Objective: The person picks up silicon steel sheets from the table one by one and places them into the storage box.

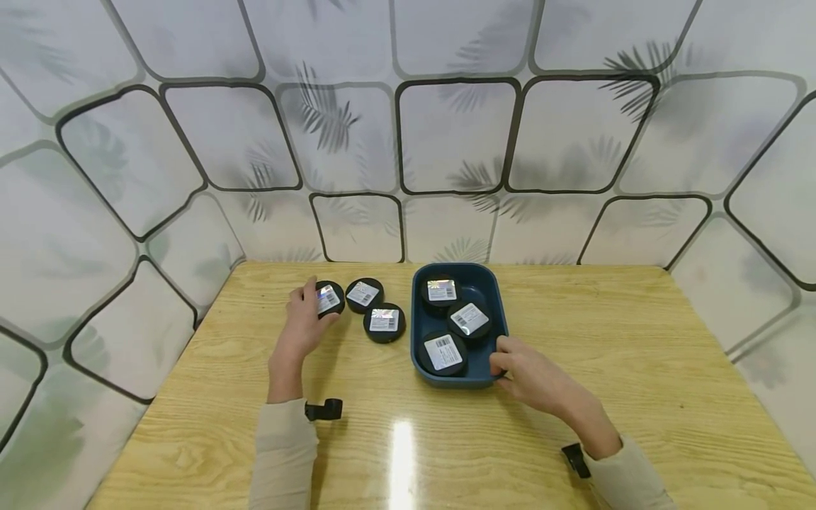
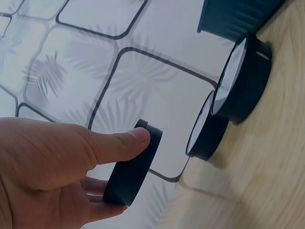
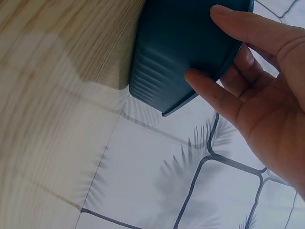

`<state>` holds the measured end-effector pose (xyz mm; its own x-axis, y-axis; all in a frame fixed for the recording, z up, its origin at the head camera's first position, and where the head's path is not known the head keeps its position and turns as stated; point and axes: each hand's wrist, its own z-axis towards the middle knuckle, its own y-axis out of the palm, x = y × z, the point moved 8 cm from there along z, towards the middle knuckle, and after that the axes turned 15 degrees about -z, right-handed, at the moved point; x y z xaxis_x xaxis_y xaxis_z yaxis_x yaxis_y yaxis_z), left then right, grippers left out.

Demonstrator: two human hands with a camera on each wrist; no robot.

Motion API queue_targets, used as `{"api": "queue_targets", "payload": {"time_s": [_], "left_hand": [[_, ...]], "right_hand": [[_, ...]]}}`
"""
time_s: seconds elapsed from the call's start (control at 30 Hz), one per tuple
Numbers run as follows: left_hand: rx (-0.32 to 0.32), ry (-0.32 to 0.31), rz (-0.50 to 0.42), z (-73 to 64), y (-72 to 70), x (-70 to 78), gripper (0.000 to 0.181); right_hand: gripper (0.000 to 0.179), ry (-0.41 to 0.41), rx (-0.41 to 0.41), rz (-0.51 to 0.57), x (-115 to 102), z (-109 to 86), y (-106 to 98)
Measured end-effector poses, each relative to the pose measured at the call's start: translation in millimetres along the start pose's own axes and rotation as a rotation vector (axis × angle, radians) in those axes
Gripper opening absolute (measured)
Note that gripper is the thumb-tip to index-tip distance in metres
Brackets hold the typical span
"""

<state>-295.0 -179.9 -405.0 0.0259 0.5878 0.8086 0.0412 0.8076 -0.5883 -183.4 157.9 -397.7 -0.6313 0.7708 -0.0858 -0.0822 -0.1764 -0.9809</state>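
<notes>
My left hand (image 1: 302,322) pinches a flat round black container (image 1: 329,298) with a white barcode label on top. In the left wrist view, the thumb lies on its side wall (image 2: 136,164) and the fingers are under the opposite edge. My right hand (image 1: 532,375) grips the near right corner of a dark blue bin (image 1: 423,377) by its rim. The right wrist view has the thumb and fingers on either side of that rim (image 3: 228,64). Three labelled black containers, one of them a near-left container (image 1: 443,354), lie label up inside the bin.
Between the left hand and the bin, two more black containers lie on the wooden table: a rear one (image 1: 365,295) and a front one (image 1: 384,323). A patterned wall covering (image 1: 357,227) rises behind the table. Black straps (image 1: 324,409) circle both wrists.
</notes>
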Motion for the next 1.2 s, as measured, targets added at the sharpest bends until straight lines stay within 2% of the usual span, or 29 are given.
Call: {"api": "queue_targets", "payload": {"time_s": [0.27,0.57,0.8,1.2], "left_hand": [[-0.045,0.051,-0.001,-5.9,10.6,22.8,0.084],[-0.065,0.143,0.008,-11.6,24.8,43.2,0.081],[-0.139,0.165,-0.014,-17.4,39.4,52.9,0.080],[-0.212,0.219,-0.072,-26.9,57.9,74.1,0.081]], "right_hand": [[0.025,0.001,0.001,0.003,0,-0.2,1],[0.026,-0.007,0.015,0.000,1,-0.3,0],[0.026,-0.003,0.018,-0.008,1,-0.4,-1],[0.025,-0.001,0.013,-0.006,2,-0.1,0]]}}
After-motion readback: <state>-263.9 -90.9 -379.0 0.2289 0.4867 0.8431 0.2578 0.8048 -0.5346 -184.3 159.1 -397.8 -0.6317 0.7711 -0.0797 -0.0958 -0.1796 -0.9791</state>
